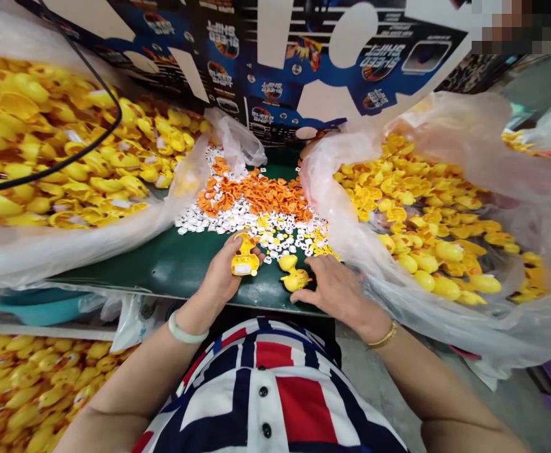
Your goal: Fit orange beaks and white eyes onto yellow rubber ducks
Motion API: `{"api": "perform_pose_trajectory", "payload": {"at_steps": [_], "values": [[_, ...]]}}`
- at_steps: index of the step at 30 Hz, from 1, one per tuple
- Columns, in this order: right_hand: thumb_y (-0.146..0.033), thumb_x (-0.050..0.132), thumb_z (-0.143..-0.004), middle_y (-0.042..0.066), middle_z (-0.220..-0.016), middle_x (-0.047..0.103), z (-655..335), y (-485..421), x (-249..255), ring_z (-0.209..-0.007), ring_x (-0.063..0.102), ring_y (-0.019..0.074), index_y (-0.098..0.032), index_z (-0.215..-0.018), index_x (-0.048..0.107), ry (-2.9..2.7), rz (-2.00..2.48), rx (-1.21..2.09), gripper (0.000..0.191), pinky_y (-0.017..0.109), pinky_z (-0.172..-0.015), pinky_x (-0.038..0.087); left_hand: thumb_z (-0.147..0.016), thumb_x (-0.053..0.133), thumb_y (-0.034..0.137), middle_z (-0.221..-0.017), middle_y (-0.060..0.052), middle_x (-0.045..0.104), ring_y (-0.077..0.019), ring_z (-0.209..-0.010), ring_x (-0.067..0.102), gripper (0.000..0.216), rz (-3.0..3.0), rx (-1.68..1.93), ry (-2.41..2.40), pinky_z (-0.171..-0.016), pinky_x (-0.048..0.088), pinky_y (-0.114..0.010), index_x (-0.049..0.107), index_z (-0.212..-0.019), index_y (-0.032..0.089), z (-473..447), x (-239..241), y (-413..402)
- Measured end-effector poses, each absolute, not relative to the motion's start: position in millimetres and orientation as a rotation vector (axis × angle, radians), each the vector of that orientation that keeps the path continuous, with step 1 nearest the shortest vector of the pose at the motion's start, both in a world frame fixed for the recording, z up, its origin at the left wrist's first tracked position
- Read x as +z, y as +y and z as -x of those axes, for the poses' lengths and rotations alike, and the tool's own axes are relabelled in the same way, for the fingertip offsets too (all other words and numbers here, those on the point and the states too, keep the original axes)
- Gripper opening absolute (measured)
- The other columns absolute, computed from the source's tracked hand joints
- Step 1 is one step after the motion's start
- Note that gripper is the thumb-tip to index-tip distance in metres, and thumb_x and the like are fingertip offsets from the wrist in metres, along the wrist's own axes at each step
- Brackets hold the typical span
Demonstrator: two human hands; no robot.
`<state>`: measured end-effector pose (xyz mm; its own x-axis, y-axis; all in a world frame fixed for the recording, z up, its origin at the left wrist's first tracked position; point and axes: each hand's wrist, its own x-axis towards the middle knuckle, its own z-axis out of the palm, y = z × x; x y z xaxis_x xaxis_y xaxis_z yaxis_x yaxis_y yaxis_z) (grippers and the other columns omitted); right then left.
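My left hand (223, 270) is closed round a yellow toy duck body (245, 255), held bottom up over the green table (181, 264). A finished yellow duck (294, 275) lies on the table just right of it. My right hand (334, 289) rests flat beside that duck with its fingers stretched out, fingertips near it, holding nothing. Just beyond the hands lie piles of small orange beak pieces (261, 195), white pieces (209, 220) and yellow printed pieces (298, 236).
A clear plastic bag of yellow duck parts (62, 157) lies on the left, another bag (436, 214) on the right. More yellow ducks (24, 390) fill a bin at lower left. A blue printed carton sheet (284, 56) stands behind. A black cable (90, 145) crosses the left bag.
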<state>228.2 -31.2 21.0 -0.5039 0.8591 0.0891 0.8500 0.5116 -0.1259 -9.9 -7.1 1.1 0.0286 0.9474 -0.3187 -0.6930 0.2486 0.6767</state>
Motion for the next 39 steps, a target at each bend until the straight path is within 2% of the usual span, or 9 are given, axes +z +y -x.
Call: {"api": "perform_pose_trajectory", "payload": {"at_steps": [3, 6, 10, 13, 16, 19, 23, 35, 39], "values": [[-0.047, 0.073, -0.082, 0.016, -0.139, 0.051, -238, -19, 27, -0.126, 0.051, 0.0337, -0.022, -0.140, 0.047, -2.723, 1.247, 0.260, 0.068, 0.049, -0.098, 0.051, -0.084, 0.063, 0.038, -0.078, -0.006, 0.066, -0.0203, -0.065, 0.067, 0.036, -0.382, 1.258, 0.828, -0.055, 0.053, -0.029, 0.057, -0.113, 0.018, 17, 2, -14], [-0.025, 0.067, -0.086, 0.012, -0.157, 0.034, -241, -10, 23, -0.140, 0.039, 0.0322, -0.026, -0.139, 0.050, -2.875, 0.935, 0.420, 0.056, 0.050, -0.110, 0.042, -0.089, 0.055, 0.047, -0.076, -0.007, 0.065, -0.0207, -0.061, 0.065, 0.038, -0.357, 1.185, 0.781, -0.047, 0.048, -0.026, 0.058, -0.112, 0.018, 18, 2, -18], [-0.023, 0.065, -0.087, 0.014, -0.153, 0.039, -232, -4, 7, -0.133, 0.047, 0.0323, -0.023, -0.124, 0.063, -2.817, 0.816, 0.486, 0.037, 0.051, -0.107, 0.045, -0.090, 0.050, 0.057, -0.073, -0.007, 0.064, -0.0204, -0.059, 0.064, 0.045, -0.321, 1.141, 0.737, -0.045, 0.046, -0.026, 0.059, -0.107, 0.016, 14, 2, -18], [-0.036, 0.071, -0.084, 0.018, -0.146, 0.044, -219, -2, 9, -0.127, 0.051, 0.0350, -0.020, -0.122, 0.062, -2.583, 0.859, 0.358, 0.042, 0.055, -0.103, 0.046, -0.090, 0.049, 0.061, -0.073, -0.006, 0.065, -0.0195, -0.059, 0.065, 0.050, -0.288, 1.181, 0.787, -0.049, 0.049, -0.027, 0.060, -0.106, 0.015, 11, 1, -17], [-0.041, 0.075, -0.080, 0.016, -0.136, 0.053, -200, 0, 25, -0.121, 0.054, 0.0323, -0.022, -0.122, 0.060, -2.353, 0.831, 0.285, 0.049, 0.053, -0.103, 0.047, -0.091, 0.048, 0.062, -0.076, -0.007, 0.067, -0.0179, -0.062, 0.065, 0.052, -0.288, 1.211, 0.788, -0.057, 0.052, -0.028, 0.063, -0.104, 0.014, 4, 1, -17], [-0.038, 0.073, -0.081, 0.015, -0.134, 0.051, -178, 1, 38, -0.123, 0.052, 0.0310, -0.022, -0.121, 0.060, -2.342, 0.722, 0.295, 0.045, 0.050, -0.104, 0.046, -0.092, 0.046, 0.061, -0.084, -0.009, 0.070, -0.0185, -0.070, 0.067, 0.055, -0.312, 1.212, 0.739, -0.064, 0.053, -0.028, 0.067, -0.106, 0.012, -3, 0, -19], [-0.035, 0.070, -0.083, 0.016, -0.135, 0.046, -160, 0, 38, -0.124, 0.050, 0.0307, -0.021, -0.124, 0.061, -2.447, 0.686, 0.296, 0.044, 0.049, -0.103, 0.046, -0.092, 0.044, 0.063, -0.085, -0.010, 0.071, -0.0202, -0.073, 0.067, 0.058, -0.273, 1.185, 0.758, -0.064, 0.053, -0.028, 0.069, -0.104, 0.012, -7, -1, -20], [-0.036, 0.067, -0.084, 0.012, -0.123, 0.055, -155, 5, 39, -0.112, 0.054, 0.0282, -0.023, -0.114, 0.068, -2.581, 0.812, 0.367, 0.032, 0.044, -0.095, 0.049, -0.093, 0.044, 0.061, -0.081, -0.007, 0.070, -0.0170, -0.072, 0.066, 0.053, -0.239, 1.285, 0.849, -0.065, 0.053, -0.026, 0.068, -0.099, 0.014, -15, -4, -24], [-0.038, 0.064, -0.087, 0.013, -0.131, 0.053, -158, 6, 40, -0.117, 0.053, 0.0303, -0.025, -0.122, 0.063, -2.652, 0.813, 0.365, 0.037, 0.047, -0.097, 0.049, -0.092, 0.044, 0.065, -0.086, -0.008, 0.070, -0.0180, -0.075, 0.067, 0.058, -0.266, 1.241, 0.776, -0.066, 0.053, -0.027, 0.068, -0.103, 0.014, -11, -1, -23]]}}
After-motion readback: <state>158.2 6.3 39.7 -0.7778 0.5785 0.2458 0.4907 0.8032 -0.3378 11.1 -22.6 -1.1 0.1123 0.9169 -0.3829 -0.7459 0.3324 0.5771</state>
